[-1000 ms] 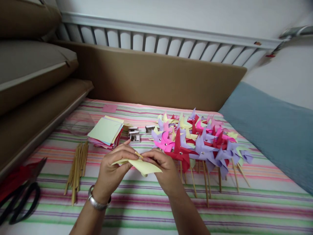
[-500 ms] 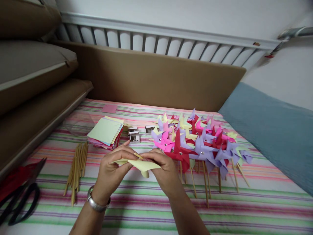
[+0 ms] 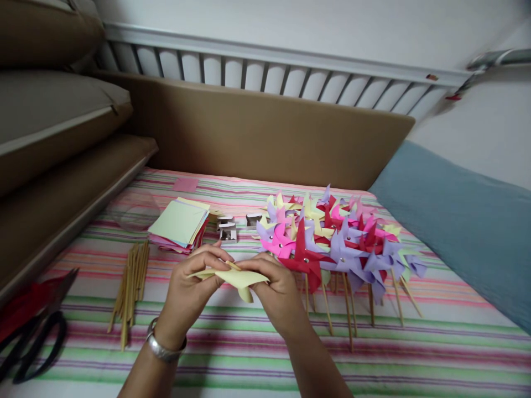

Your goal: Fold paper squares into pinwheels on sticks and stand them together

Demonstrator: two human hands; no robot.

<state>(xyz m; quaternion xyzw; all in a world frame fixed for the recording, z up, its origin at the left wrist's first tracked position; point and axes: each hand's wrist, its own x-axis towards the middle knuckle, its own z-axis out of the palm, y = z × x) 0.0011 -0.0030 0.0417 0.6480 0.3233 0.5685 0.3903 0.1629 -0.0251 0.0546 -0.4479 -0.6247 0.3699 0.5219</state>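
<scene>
Between my two hands is a pale yellow paper pinwheel, its folded blades facing down and toward me. My left hand, with a silver bracelet at the wrist, pinches the pinwheel's left side. Fingers of my right hand are closed around its right side. The tip of a thin wooden stick shows behind the paper at the centre; the rest of it is hidden by the paper and my right hand. Several finished pinwheels in red, purple, pink and yellow lie to the right on their sticks.
A stack of coloured paper squares lies left of centre, beside small open boxes. Loose wooden sticks and black-handled scissors are on the left. A brown padded panel stands behind the striped cloth.
My left fingertips have come down over the stick's tip, and the yellow pinwheel has tilted slightly. Both hands still hold it in nearly the same place.
</scene>
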